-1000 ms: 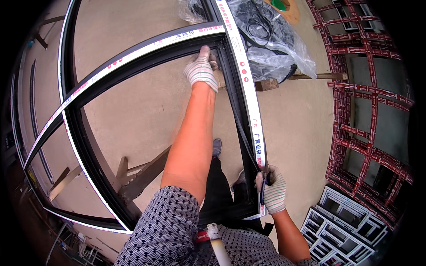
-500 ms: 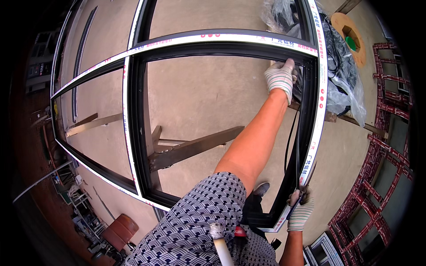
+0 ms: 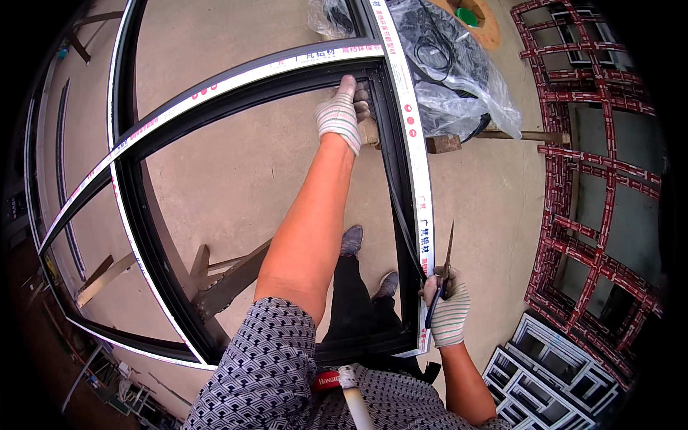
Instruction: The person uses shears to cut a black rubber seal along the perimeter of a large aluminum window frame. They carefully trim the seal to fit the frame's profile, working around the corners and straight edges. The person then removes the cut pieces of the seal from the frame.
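A large black window frame [image 3: 131, 208], its faces covered with printed white film, lies in front of me. My left hand [image 3: 340, 115], in a striped knit glove, is at the inner far right corner of its near opening. The thumb points up along the inner edge and the fingers are curled; what they hold is hidden. Beside the frame's right rail, my gloved right hand [image 3: 450, 309] is closed round scissors [image 3: 449, 251], blades pointing up. A thin black strip [image 3: 401, 215] runs down the rail's inner side, from near my left fingers to my right thumb.
A wooden beam [image 3: 233, 287] shows beneath the frame. Clear plastic wrapping [image 3: 459, 79] over dark coils lies at far right. Red-wrapped frames [image 3: 608, 136] stand along the right side, with white-and-grey frames [image 3: 548, 373] at lower right. My shoes [image 3: 351, 241] show through the opening.
The view has shifted, so the frame appears farther left. Both hands stay at much the same places on it. The scissors in my right hand now show more clearly, blades up.
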Demonstrator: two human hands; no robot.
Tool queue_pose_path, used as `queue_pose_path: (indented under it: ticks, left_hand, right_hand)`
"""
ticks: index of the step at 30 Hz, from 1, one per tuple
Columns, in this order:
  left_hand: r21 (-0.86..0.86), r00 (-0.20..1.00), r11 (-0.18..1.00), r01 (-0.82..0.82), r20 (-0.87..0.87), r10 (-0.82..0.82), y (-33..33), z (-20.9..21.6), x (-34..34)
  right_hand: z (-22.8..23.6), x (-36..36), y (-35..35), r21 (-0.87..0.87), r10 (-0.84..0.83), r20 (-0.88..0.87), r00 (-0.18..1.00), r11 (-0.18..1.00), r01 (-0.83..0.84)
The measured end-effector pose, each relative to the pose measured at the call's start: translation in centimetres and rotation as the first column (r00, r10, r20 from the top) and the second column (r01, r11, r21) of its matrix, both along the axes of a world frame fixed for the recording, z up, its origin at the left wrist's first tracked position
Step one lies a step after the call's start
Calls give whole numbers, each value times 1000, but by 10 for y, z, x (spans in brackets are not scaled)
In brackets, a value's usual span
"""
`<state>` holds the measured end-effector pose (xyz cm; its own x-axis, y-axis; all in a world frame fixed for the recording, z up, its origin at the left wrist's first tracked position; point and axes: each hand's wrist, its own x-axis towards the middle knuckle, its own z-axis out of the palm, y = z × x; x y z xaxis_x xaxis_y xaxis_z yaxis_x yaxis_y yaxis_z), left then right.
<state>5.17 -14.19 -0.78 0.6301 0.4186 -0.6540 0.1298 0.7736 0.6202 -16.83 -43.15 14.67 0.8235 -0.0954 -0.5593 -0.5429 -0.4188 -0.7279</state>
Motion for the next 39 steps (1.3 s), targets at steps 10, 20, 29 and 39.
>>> queue_pose_path:
  ticks: [10, 20, 29, 39]
  left_hand:
    - [-74, 998, 997, 4, -66, -9, 3, 9, 3]
    - [-315, 996, 947, -54, 57, 76, 3, 5, 5]
    - [-83, 1000, 996, 25, -14, -26, -4, 12, 4]
    - [-193, 998, 981, 6, -61, -18, -6, 28, 2]
  right_hand:
    - [12, 15, 5, -13, 0, 120, 993, 1000, 2]
    - [14, 72, 34, 13, 54, 221, 974, 998, -59]
    - [-5, 100, 65, 61, 157, 192, 969, 983, -171]
    - [-5, 102, 71, 37, 241, 121, 963, 968, -247]
